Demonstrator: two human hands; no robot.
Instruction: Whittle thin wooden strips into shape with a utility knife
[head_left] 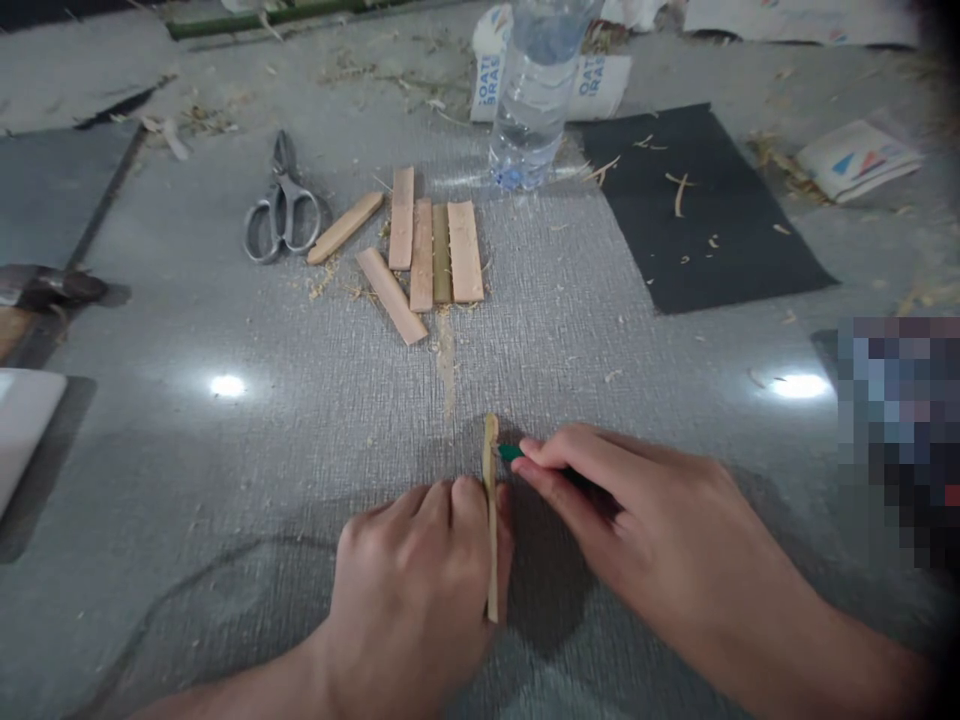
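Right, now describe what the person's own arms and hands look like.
The left hand and right hand are both bare, with no gloves, rings or visible markings. The left forearm and right forearm are uncovered as far as they show: no sleeve, watch or bracelet is in view.

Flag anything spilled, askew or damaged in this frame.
Pale shavings litter the dark sheet and grey table, looking like untidy debris. One wooden piece by the scissors and another nearer the left hand lie slanted beside a roughly parallel group. No obvious damage shows on the held strip.
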